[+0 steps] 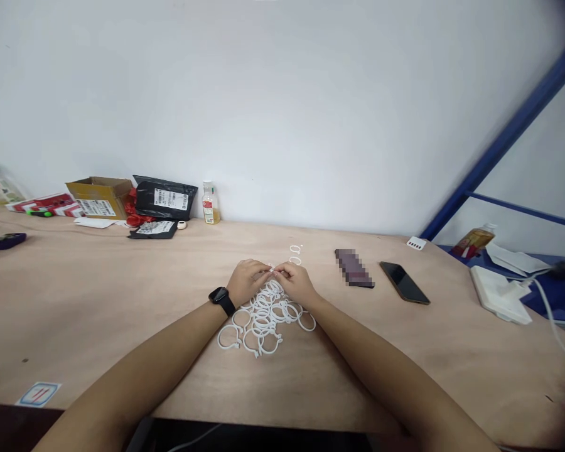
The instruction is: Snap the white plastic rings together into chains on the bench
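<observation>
My left hand (248,280) and my right hand (292,280) meet fingertip to fingertip over the table. Both pinch a white plastic ring (272,269), of which only a small bit shows between the fingers. Just below and between my wrists lies a loose pile of white plastic rings (262,319), each with a small clip-like tab. Beyond my right hand, a few more small white rings (295,250) lie flat on the wood. A black smartwatch (221,299) is on my left wrist.
A dark phone (403,282) and a blurred-out rectangular device (354,269) lie to the right. Farther right is a white power strip (499,295) with a cable. Along the wall stand a bottle (210,203), a black parcel (166,199) and a cardboard box (101,198).
</observation>
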The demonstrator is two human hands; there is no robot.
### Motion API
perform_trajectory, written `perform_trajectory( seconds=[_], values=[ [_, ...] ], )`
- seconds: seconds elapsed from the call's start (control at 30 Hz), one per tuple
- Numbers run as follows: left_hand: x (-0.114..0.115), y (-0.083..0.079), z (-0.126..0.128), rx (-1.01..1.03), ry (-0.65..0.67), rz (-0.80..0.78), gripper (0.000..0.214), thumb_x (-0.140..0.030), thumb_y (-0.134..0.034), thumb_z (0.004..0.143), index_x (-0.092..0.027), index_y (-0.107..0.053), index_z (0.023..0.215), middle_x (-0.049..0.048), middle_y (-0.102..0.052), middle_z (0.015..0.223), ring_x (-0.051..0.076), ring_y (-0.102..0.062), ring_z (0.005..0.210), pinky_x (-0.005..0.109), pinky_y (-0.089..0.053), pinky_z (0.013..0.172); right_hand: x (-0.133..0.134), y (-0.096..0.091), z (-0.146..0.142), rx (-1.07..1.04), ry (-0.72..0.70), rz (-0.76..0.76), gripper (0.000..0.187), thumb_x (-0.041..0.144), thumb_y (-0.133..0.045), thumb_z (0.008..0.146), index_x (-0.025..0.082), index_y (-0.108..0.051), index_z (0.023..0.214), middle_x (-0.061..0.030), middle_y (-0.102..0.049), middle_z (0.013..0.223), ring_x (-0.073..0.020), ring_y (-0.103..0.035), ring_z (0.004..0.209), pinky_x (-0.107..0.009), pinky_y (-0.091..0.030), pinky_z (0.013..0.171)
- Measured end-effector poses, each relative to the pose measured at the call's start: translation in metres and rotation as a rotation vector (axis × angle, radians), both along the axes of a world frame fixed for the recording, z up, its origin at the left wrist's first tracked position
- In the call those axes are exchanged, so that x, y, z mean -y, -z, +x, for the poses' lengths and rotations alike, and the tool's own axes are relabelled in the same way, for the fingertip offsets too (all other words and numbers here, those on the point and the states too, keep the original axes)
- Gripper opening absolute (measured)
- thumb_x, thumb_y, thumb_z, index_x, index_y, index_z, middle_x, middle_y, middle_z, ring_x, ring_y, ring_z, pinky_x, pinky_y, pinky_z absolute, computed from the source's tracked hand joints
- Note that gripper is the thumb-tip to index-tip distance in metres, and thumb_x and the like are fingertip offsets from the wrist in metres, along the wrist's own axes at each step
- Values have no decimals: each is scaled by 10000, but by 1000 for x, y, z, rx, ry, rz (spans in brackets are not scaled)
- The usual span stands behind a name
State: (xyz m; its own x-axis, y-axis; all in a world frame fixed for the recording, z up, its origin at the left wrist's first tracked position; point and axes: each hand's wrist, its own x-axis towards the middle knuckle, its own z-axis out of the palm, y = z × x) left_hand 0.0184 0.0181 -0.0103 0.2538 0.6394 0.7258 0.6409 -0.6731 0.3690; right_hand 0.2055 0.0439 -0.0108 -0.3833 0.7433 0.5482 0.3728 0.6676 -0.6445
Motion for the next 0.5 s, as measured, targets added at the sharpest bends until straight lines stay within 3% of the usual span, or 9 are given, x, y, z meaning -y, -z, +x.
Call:
perform_trajectory(
  seconds=[0.13, 0.33, 0.5],
  values=[
    [0, 0, -1, -36, 15, 34, 156, -301, -574, 923, -215, -700, 955, 45, -740, 913, 174, -664, 842, 334, -474, 788, 1, 2, 1, -66, 2, 40, 183, 282, -608, 864, 214, -706, 1003, -40, -732, 886, -160, -661, 707, -269, -512, 660],
    [0, 1, -1, -31, -26, 39, 170, -337, -590, 914, -208, -702, 911, 41, -742, 883, 175, -661, 817, 337, -467, 780, 1, 0, 1, -64, -26, 96, 149, 289, -602, 879, 227, -727, 930, -31, -738, 823, -163, -663, 680, -273, -521, 666],
    [3, -4, -1, -76, 71, 30, 224, -312, -494, 961, -186, -675, 927, 58, -719, 888, 170, -635, 826, 330, -474, 785, -1, 1, 5, -68, -83, 50, 144, 303, -604, 881, 217, -718, 900, -21, -715, 747, -153, -645, 642, -251, -501, 612]
  ],
)
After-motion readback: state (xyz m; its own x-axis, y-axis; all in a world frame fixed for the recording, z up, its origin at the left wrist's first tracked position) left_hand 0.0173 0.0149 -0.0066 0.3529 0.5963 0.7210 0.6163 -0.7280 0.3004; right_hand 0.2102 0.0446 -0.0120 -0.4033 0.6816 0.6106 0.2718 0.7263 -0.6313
